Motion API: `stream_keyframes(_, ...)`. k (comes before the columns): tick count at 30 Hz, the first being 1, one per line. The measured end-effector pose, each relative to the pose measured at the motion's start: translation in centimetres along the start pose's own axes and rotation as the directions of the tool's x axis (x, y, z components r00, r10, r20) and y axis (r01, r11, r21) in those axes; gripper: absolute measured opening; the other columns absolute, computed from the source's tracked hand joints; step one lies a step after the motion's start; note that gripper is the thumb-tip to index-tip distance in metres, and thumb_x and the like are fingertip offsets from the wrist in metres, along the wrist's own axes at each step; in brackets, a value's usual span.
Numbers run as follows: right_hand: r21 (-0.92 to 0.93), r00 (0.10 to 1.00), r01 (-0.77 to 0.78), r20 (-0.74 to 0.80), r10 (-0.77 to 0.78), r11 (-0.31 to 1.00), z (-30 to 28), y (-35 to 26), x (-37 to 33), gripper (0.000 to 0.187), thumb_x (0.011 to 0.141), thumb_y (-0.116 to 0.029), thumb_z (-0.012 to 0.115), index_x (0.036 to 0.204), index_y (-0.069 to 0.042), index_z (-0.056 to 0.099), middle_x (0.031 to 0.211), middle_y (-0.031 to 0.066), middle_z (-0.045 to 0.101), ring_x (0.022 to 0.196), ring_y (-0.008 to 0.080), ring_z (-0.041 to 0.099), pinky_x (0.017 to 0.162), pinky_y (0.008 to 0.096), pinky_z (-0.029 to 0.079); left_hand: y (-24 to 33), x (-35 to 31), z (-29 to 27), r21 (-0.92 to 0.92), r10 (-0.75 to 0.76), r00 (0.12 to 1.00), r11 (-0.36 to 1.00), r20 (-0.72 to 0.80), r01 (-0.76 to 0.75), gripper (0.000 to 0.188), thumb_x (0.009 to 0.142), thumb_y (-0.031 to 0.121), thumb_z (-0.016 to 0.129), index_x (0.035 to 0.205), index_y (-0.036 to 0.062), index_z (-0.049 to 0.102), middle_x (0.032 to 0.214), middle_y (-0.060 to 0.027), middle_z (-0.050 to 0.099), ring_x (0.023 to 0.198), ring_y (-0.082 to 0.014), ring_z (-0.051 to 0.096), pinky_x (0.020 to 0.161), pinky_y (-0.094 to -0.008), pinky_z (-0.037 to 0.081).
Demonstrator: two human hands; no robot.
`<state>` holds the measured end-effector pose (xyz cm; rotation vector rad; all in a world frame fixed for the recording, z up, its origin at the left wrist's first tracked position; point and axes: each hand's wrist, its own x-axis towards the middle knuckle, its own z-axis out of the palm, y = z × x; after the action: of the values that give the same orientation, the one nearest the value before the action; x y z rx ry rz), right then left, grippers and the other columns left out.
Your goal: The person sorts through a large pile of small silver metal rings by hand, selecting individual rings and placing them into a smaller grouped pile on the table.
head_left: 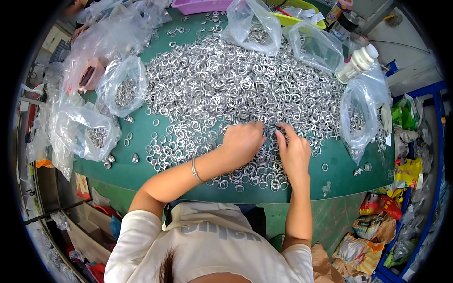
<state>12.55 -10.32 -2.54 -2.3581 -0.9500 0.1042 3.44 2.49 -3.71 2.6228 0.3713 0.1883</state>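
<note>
A wide heap of silver metal rings [203, 70] covers the middle of the green table [127, 165]. My left hand [241, 145] is over the near side of the heap, its fingers curled in; whatever they hold is hidden. Just to its right, my right hand [295, 151] has its thumb and forefinger brought together at a small metal ring, near the left fingertips. Looser rings [269, 172] lie below and between both hands. A bracelet [195, 169] circles my left wrist.
Clear plastic bags of rings stand around the heap, including a left bag [94, 134] and a right bag [358, 118]. A white bottle [357, 64] is at the right. A purple basket [203, 5] and yellow-green basket [295, 19] sit at the back. Blue shelving [436, 141] stands right.
</note>
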Motion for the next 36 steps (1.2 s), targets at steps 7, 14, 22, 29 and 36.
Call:
stream_keyframes(7, 0.08, 0.953, 0.167, 0.244, -0.182, 0.983, -1.1, 0.8, -2.1, 0.012, 0.082, -0.015, 0.063, 0.088, -0.006, 0.068, 0.067, 0.0162, 0.062, 0.059, 0.0327, 0.06, 0.054, 0.0384, 0.046, -1.4, -2.4, -1.1, -0.011, -0.038, 0.995, 0.999, 0.093, 0.039, 0.015, 0.078, 0.013, 0.06, 0.088, 0.0023, 0.054, 0.07, -0.016, 0.062, 0.061, -0.033, 0.062, 0.052, -0.0419, 0.048)
stream_keyframes(14, 0.588, 0.928, -0.296, 0.363, 0.082, 0.753, -1.8, 2.7, -1.2, 0.033, 0.092, -0.025, 0.054, 0.071, -0.001, 0.062, 0.05, 0.005, 0.054, 0.043, 0.0115, 0.049, 0.043, 0.0261, 0.038, -1.3, -0.8, -1.5, -0.013, 0.168, 0.984, 0.986, -0.056, -0.169, 0.031, 0.074, 0.003, 0.06, 0.105, 0.0076, 0.059, 0.075, -0.0104, 0.059, 0.062, -0.0297, 0.06, 0.052, -0.0392, 0.048)
stream_keyframes(22, 0.605, 0.796, -0.286, 0.581, 0.167, -0.743, -2.4, 3.0, -0.8, 0.033, 0.097, -0.03, 0.042, 0.091, -0.001, 0.055, 0.092, 0.0128, 0.056, 0.067, 0.0153, 0.053, 0.043, 0.0235, 0.043, -1.8, 1.3, -0.4, 0.168, 0.321, 0.944, 0.929, 0.079, -0.33, 0.029, 0.068, 0.002, 0.059, 0.096, 0.0038, 0.058, 0.077, -0.0079, 0.053, 0.07, -0.0264, 0.061, 0.052, -0.0363, 0.049)
stream_keyframes(29, 0.76, 0.892, -0.31, 0.441, 0.103, -0.571, -1.3, 4.8, -1.6, 0.022, 0.094, -0.017, 0.05, 0.098, 0.003, 0.059, 0.07, 0.0022, 0.044, 0.062, 0.0099, 0.042, 0.042, 0.0194, 0.029, -1.6, 0.9, -1.3, -0.3, 0.22, 0.972, 0.924, -0.087, -0.236, 0.009, 0.075, 0.001, 0.057, 0.083, 0.0021, 0.052, 0.069, -0.0052, 0.047, 0.059, -0.017, 0.052, 0.046, -0.0295, 0.041)
stream_keyframes(36, 0.525, 0.995, -0.086, 0.01, 0.095, 0.847, -0.9, 2.8, 0.3, 0.007, 0.077, -0.005, 0.069, 0.081, 0.0, 0.067, 0.061, 0.0023, 0.056, 0.052, 0.0088, 0.048, 0.047, 0.0257, 0.038, -3.0, -2.6, -3.4, -0.729, 0.073, 0.92, -0.587, 0.385, 0.352, 0.015, 0.083, 0.013, 0.05, 0.073, 0.0052, 0.045, 0.074, -0.0055, 0.04, 0.052, -0.0079, 0.033, 0.039, -0.0183, 0.024)
